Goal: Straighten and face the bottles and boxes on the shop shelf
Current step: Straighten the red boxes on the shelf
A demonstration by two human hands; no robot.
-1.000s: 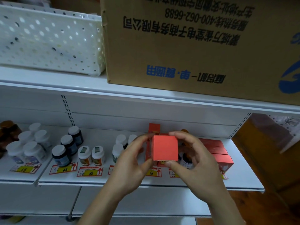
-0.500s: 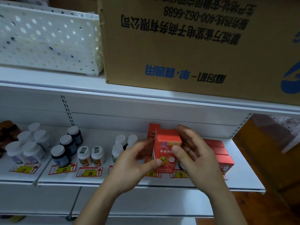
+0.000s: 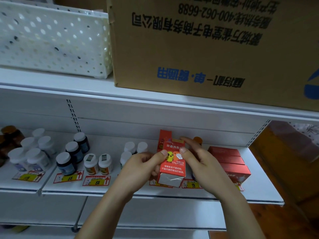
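Note:
A small red box (image 3: pixel 173 167) with a yellow chick picture is held above the front of the white shelf (image 3: pixel 138 190), its printed face toward me and its pale underside showing. My left hand (image 3: pixel 138 168) pinches its left edge, thumb on the front. From the other side my right hand (image 3: pixel 200 163) grips it, fingers reaching behind. Another red box (image 3: pixel 164 137) stands behind it. Red boxes (image 3: pixel 227 157) lie stacked at the right. White-capped bottles (image 3: pixel 98 163) and dark bottles (image 3: pixel 69 157) stand in rows to the left.
A perforated white basket (image 3: pixel 51 42) and a big cardboard carton (image 3: pixel 207 49) sit on the upper shelf. Price tags (image 3: pixel 96 181) line the shelf front. Brown bottles (image 3: pixel 8 137) stand at the far left. A wooden surface (image 3: pixel 284 161) is right of the shelf.
The box was turned from its plain red side to its printed front and tipped so the underside shows. Both hands shifted slightly lower with it.

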